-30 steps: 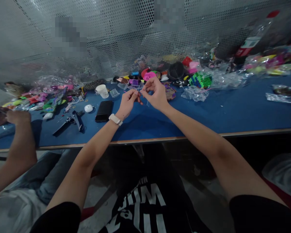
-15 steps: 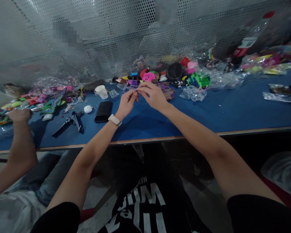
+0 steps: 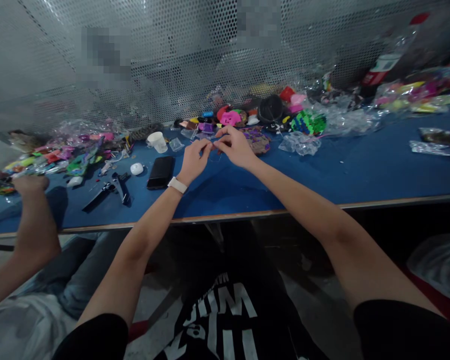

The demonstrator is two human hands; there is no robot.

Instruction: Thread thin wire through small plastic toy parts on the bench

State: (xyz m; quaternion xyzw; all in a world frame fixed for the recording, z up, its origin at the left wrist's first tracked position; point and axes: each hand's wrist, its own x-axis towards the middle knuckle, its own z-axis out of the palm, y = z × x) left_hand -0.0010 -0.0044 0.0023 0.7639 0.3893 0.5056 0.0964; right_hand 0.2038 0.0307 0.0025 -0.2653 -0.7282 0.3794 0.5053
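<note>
My left hand [image 3: 195, 159] and my right hand [image 3: 235, 146] meet fingertip to fingertip above the blue table [image 3: 225, 192]. Both are pinched closed. Whatever sits between the fingers is too small to make out; a faint thin strand seems to hang near the fingertips. Just behind my right hand lies a brown and purple lumpy piece [image 3: 258, 141]. A purple object [image 3: 206, 128] and a pink figure [image 3: 230, 118] stand beyond the fingers. To the left of my left hand is a black rectangular case [image 3: 160, 173].
A white cup [image 3: 157, 142], a white rounded case [image 3: 137, 169] and a dark folding tool [image 3: 120, 188] lie to the left. Another person's hand [image 3: 30, 184] rests at far left. Plastic bags [image 3: 302, 144], a black pot [image 3: 270, 108] and a red-capped bottle [image 3: 384, 65] line the perforated metal panel [image 3: 195, 55].
My hands have shifted slightly; the fingertips now meet more end to end, and a small purplish bit seen by the left fingers no longer shows. The view has moved a little.
</note>
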